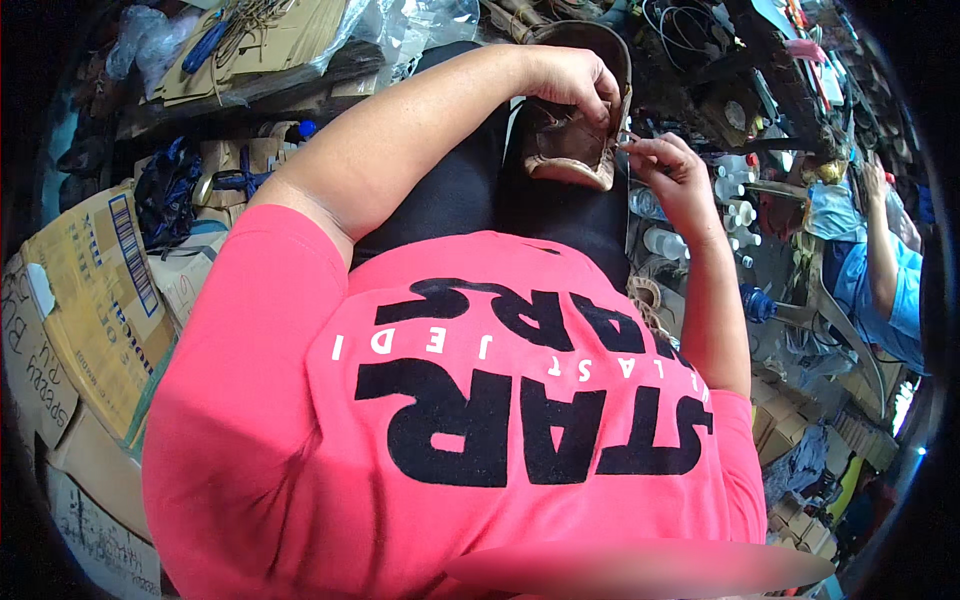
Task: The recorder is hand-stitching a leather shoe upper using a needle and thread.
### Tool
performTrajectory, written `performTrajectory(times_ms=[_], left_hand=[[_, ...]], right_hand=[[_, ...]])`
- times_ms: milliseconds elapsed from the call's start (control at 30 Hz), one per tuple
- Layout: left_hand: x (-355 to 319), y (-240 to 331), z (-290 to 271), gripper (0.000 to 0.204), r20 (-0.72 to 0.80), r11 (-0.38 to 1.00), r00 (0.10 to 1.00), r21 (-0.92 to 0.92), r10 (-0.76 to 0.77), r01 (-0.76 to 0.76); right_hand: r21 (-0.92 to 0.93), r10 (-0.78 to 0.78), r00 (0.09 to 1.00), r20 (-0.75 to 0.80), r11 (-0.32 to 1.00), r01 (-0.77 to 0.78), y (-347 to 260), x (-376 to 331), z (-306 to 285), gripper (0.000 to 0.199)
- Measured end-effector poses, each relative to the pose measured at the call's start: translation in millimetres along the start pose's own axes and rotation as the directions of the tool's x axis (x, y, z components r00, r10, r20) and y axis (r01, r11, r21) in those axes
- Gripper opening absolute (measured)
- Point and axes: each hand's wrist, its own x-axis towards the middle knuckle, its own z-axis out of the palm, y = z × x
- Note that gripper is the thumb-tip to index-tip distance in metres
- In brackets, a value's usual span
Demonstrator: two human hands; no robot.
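A brown shoe (568, 150) rests sole-side on my lap over black trousers (455, 190). My left hand (572, 82) is curled over its upper edge and grips it. My right hand (665, 165) sits just to the right of the shoe with fingers pinched on a small thin metal tool (624, 137) whose tip touches the shoe's side. My pink shirt with black lettering (450, 420) fills the lower half of the view.
Cardboard boxes (90, 290) are stacked at the left. Bags, cord and flattened card (270, 40) lie at the top left. Small white bottles (735, 200) and clutter stand at the right, where another person in blue (880, 280) sits.
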Motion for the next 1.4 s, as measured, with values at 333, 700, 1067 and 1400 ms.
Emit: performTrajectory(times_ms=[333, 700, 1067, 1400], left_hand=[[0.3, -2.4, 1.9, 0.025, 0.014, 0.998, 1.0, -0.062, 0.009, -0.008], [1.2, -2.0, 0.1, 0.023, 0.018, 1.0, 1.0, -0.023, 0.014, -0.014], [-0.4, 3.4, 1.5, 0.031, 0.03, 0.999, 0.999, 0.034, -0.018, 0.017], [-43.0, 2.8, -8.4, 0.037, -0.271, 0.952, 0.955, 0.304, 0.118, -0.032]], right_hand=[[-0.083, 0.002, 1.0, 0.02, 0.997, 0.0, -5.6, 0.8, -1.7, 0.015], [-0.186, -0.142, 0.99, 0.019, 0.972, 0.143, -11.1, 6.9, -5.8, 0.016], [0.216, -0.044, 0.995, 0.09, 0.976, 0.023, 26.8, 16.9, -3.2, 0.012], [-0.083, -0.091, 0.996, -0.023, 0.993, 0.089, -20.1, 22.7, 34.6, 0.012]])
